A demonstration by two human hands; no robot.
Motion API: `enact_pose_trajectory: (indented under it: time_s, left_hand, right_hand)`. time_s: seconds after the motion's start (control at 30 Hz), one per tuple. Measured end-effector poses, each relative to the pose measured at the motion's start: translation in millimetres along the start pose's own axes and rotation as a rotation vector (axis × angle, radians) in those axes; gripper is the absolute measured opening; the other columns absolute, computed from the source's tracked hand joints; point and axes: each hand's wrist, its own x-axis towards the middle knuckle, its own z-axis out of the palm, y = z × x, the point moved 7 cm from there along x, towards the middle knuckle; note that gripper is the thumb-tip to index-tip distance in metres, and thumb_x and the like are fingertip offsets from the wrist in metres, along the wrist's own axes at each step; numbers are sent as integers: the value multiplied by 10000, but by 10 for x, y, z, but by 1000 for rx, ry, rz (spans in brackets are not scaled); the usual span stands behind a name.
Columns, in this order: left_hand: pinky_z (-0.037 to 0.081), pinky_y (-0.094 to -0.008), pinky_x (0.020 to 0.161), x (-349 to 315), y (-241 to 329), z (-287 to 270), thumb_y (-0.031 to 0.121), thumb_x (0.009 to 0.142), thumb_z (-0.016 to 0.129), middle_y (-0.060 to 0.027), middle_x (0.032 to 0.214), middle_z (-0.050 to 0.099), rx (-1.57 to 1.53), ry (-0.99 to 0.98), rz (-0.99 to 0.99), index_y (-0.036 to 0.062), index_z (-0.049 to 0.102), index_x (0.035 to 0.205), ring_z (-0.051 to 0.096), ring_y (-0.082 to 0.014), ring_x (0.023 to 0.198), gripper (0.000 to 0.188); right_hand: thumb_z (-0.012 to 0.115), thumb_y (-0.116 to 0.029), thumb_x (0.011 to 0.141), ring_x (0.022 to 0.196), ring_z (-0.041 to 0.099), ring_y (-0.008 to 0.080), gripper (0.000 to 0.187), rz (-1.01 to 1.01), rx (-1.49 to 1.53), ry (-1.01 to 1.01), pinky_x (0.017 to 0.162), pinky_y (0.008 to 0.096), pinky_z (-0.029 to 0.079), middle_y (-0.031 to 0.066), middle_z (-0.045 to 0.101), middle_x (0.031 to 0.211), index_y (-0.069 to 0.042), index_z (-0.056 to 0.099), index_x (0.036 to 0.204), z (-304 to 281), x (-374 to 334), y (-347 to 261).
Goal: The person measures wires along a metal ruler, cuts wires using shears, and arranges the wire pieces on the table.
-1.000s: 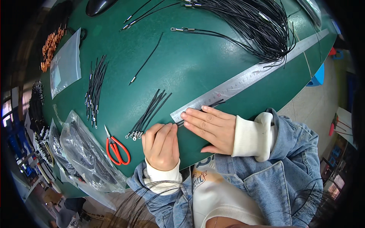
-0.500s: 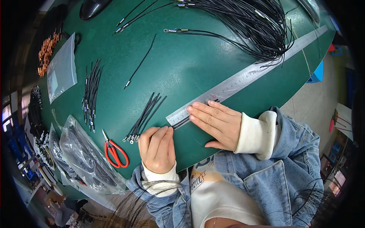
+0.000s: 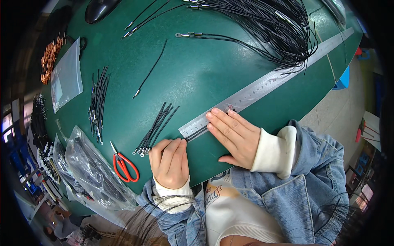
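A long steel ruler point(image 3: 251, 91) lies slantwise on the green tabletop. Along its near edge run short black wires point(image 3: 198, 133), apparently two side by side. My left hand point(image 3: 169, 163) pinches their left ends by the ruler's end, so the tips there are hidden. Stretched flat over the wires and the ruler's near edge is my right hand point(image 3: 234, 137), fingers out and thumb apart. Dark wire ends show just past its fingertips. Beside my left hand, a small bunch of cut black wires with metal terminals point(image 3: 156, 128) rests on the table.
Red-handled cutters point(image 3: 125, 167) lie left of my left hand, near clear plastic bags point(image 3: 92, 164). Farther off are another wire bunch point(image 3: 98, 102), a single wire point(image 3: 151, 69), a flat bag point(image 3: 67, 78) and copper-coloured pieces point(image 3: 52, 59). A large black wire bundle point(image 3: 279, 30) covers part of the ruler.
My right hand has slid slightly to the right along the ruler, uncovering a little more of the wires and scale. My left hand keeps its pinch in nearly the same place.
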Motion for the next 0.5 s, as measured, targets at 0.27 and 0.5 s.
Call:
enact_pose_trajectory:
  time_s: [0.27,0.5]
  left_hand:
    - [495,-351,719,43,30,-6,-101,668,711,-93,894,667,13,-20,-17,-27,681,859,609,-275,821,207]
    - [495,-350,716,53,38,-12,-102,669,714,-96,894,668,13,-18,-8,-29,679,852,612,-273,815,200]
  right_hand:
    - [614,-425,771,1400,342,335,822,-17,40,3,1149,440,266,228,374,1477,103,409,1366,10,-3,47]
    - [619,-417,764,1403,342,318,813,-54,63,-3,1152,440,261,211,374,1483,83,416,1372,-6,-23,99]
